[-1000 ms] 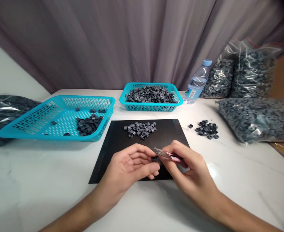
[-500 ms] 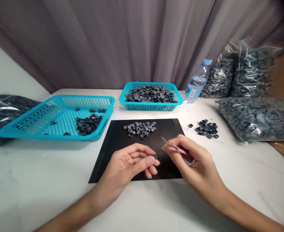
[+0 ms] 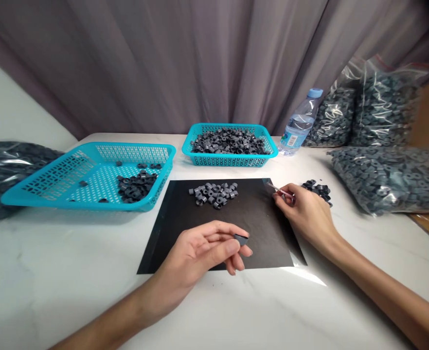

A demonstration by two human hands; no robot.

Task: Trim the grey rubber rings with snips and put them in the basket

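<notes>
My left hand (image 3: 210,248) is closed over the front of the black mat (image 3: 258,223), pinching a small dark grey plastic ring (image 3: 241,239) between thumb and fingertips. My right hand (image 3: 304,206) is at the mat's right edge, closed on a slim pink-handled tool (image 3: 283,193) whose thin metal tip points left; its exact kind is unclear. Just beyond that hand lies a small pile of dark rings (image 3: 318,189), partly hidden by it. Another heap of grey rings (image 3: 214,194) rests toward the back of the mat.
A large blue basket (image 3: 90,206) at left holds some dark rings. A smaller blue basket (image 3: 231,160) behind the mat is full of them. A water bottle (image 3: 298,126) stands at back right, beside clear bags of grey pieces (image 3: 393,180). Another bag (image 3: 13,167) is at far left.
My right hand has moved right and away from me with the tool, from over the mat to the small pile. The left hand, still pinching the ring, has shifted slightly right.
</notes>
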